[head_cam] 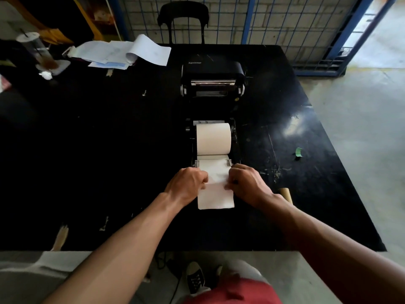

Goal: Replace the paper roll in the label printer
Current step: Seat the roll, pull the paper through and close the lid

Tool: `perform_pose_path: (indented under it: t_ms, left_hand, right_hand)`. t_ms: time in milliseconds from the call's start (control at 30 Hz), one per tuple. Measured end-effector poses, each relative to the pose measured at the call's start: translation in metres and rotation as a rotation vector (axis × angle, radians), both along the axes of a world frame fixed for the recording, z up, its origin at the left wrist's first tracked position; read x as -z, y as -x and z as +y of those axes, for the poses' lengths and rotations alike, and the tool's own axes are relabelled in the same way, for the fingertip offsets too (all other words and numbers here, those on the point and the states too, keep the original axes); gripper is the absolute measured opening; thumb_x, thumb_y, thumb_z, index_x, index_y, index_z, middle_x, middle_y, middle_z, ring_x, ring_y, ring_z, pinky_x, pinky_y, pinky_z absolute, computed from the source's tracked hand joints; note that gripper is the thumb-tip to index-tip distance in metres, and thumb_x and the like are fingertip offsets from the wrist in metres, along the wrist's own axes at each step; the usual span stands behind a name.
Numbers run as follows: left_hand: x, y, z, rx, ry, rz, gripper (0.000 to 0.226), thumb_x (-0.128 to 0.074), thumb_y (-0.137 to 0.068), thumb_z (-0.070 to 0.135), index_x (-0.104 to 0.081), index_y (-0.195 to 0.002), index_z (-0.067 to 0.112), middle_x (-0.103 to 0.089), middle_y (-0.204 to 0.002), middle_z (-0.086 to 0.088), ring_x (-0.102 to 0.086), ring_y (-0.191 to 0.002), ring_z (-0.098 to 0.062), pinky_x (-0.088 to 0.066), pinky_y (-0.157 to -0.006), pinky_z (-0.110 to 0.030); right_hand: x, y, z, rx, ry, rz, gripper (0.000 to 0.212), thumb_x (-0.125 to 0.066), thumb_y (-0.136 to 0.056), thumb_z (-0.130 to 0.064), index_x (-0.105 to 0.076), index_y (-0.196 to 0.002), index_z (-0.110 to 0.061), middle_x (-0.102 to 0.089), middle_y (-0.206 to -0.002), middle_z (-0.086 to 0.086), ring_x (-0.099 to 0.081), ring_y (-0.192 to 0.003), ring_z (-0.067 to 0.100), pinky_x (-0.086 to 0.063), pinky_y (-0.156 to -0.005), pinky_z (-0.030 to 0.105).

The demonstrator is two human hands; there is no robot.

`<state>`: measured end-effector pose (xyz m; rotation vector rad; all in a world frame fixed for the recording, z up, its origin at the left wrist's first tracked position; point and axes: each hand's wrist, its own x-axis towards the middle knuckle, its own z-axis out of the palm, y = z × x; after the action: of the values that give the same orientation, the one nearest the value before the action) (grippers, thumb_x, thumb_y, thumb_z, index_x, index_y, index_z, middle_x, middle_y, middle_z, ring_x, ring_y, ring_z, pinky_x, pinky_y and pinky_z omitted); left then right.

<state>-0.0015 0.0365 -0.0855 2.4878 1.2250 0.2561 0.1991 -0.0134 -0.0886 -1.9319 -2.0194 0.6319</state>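
Pinching the loose end of the paper, the person's left hand (188, 183) and right hand (246, 183) each close on one side edge of the white label strip (215, 194), fingers curled tight on it. The strip runs toward the person from the new paper roll (213, 138), passes between two small grey paper guides (229, 162) and ends in a slightly crumpled tail lying on the table.

The roll already sits in the open bay of the black label printer (212, 141). The printer's lid (212, 71), marked Xprinter, is hinged back and stands open behind it.

The step in hand looks like feeding and squaring the strip. To do it well, both hands should pull evenly so the paper stays flat and centred. Each edge should lie under its guide, with enough tail past the front before the lid comes down. An uneven pull would likely skew or crease the strip.

A brown cardboard core (286, 195), probably the spent roll's, lies just beside the right wrist. The black table (109, 150) is glossy, scuffed and flecked with scraps. A green scrap (298, 152) lies to the right, with loose papers (122, 53) and a plastic drink cup (40, 51) at the far left. Beyond stand a black chair (183, 20), a blue wire cage (285, 23) and concrete floor.
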Motion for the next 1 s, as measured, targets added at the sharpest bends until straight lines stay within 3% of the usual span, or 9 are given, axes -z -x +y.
perform_pose_path:
  t_ms: [167,300,400,500,600,733,833,933,1000]
  left_hand:
    - [-0.015,0.010,0.012,-0.012,-0.015,-0.180,0.010,-0.070,-0.089,0.019,-0.077,-0.092,0.012,-0.076,-0.091,-0.003,-0.071,-0.084,-0.022,-0.057,-0.075,-0.033]
    - [-0.042,0.002,0.044,-0.217,-0.125,-0.349,0.017,-0.060,-0.095,0.018,-0.075,-0.095,0.011,-0.076,-0.084,-0.004,-0.071,-0.078,-0.022,-0.059,-0.070,-0.037]
    - [-0.074,-0.011,0.075,-0.433,-0.137,-0.516,0.021,-0.052,-0.097,0.013,-0.072,-0.100,0.011,-0.076,-0.088,-0.004,-0.071,-0.083,-0.020,-0.059,-0.075,-0.033]
    - [-0.104,-0.027,0.109,-0.673,-0.032,-0.608,0.024,-0.051,-0.098,0.023,-0.068,-0.107,0.009,-0.074,-0.101,-0.008,-0.068,-0.095,-0.025,-0.053,-0.081,-0.031]
    - [-0.120,-0.039,0.138,-0.814,0.178,-0.641,0.051,-0.046,-0.096,0.046,-0.064,-0.116,0.002,-0.068,-0.114,-0.017,-0.062,-0.107,-0.034,-0.050,-0.092,-0.041]
    - [-0.123,-0.051,0.153,-0.803,0.456,-0.804,0.073,-0.041,-0.092,0.064,-0.052,-0.136,0.007,-0.054,-0.137,-0.014,-0.052,-0.124,-0.033,-0.043,-0.106,-0.049]
    - [-0.119,-0.056,0.153,-0.788,0.523,-0.872,0.067,-0.043,-0.092,0.064,-0.055,-0.132,0.012,-0.055,-0.120,-0.004,-0.054,-0.118,-0.029,-0.044,-0.104,-0.048]
    - [-0.116,-0.057,0.151,-0.826,0.500,-0.900,0.054,-0.046,-0.092,0.063,-0.062,-0.116,0.018,-0.059,-0.100,0.001,-0.058,-0.088,-0.019,-0.050,-0.095,-0.044]
    - [-0.116,-0.058,0.148,-0.844,0.495,-0.886,0.058,-0.047,-0.090,0.064,-0.062,-0.119,0.016,-0.056,-0.088,0.006,-0.058,-0.085,-0.020,-0.052,-0.092,-0.043]
  right_hand:
    - [-0.014,-0.005,0.003,0.101,-0.022,0.049,0.028,-0.073,-0.090,-0.034,-0.074,-0.076,-0.010,-0.068,-0.080,0.002,-0.062,-0.075,0.022,-0.048,-0.067,0.032]
    - [-0.042,-0.016,0.029,0.332,-0.148,0.101,0.033,-0.060,-0.099,-0.033,-0.067,-0.076,-0.010,-0.062,-0.065,0.000,-0.057,-0.063,0.025,-0.043,-0.061,0.032]
    - [-0.074,-0.027,0.061,0.508,-0.218,0.248,0.018,-0.058,-0.099,-0.024,-0.074,-0.100,-0.014,-0.077,-0.093,0.008,-0.069,-0.085,0.029,-0.057,-0.080,0.042]
    - [-0.107,-0.037,0.098,0.610,-0.225,0.375,0.021,-0.060,-0.097,-0.032,-0.071,-0.106,-0.016,-0.076,-0.107,0.010,-0.069,-0.099,0.028,-0.055,-0.093,0.043]
    - [-0.131,-0.044,0.132,0.638,-0.178,0.501,0.041,-0.056,-0.097,-0.047,-0.069,-0.108,-0.010,-0.074,-0.108,0.015,-0.069,-0.101,0.034,-0.057,-0.093,0.048]
    - [-0.143,-0.046,0.159,0.574,-0.028,0.635,0.070,-0.046,-0.094,-0.066,-0.057,-0.134,-0.010,-0.066,-0.130,0.013,-0.064,-0.118,0.033,-0.051,-0.104,0.052]
    - [-0.143,-0.041,0.165,0.527,0.089,0.695,0.082,-0.043,-0.092,-0.072,-0.047,-0.146,-0.012,-0.058,-0.143,0.011,-0.055,-0.128,0.031,-0.046,-0.108,0.051]
    - [-0.138,-0.037,0.167,0.493,0.072,0.657,0.075,-0.042,-0.095,-0.068,-0.052,-0.140,-0.009,-0.062,-0.135,0.012,-0.059,-0.121,0.031,-0.047,-0.106,0.050]
    - [-0.137,-0.036,0.166,0.502,0.033,0.658,0.069,-0.043,-0.097,-0.064,-0.057,-0.135,-0.008,-0.065,-0.130,0.014,-0.061,-0.118,0.032,-0.047,-0.107,0.051]
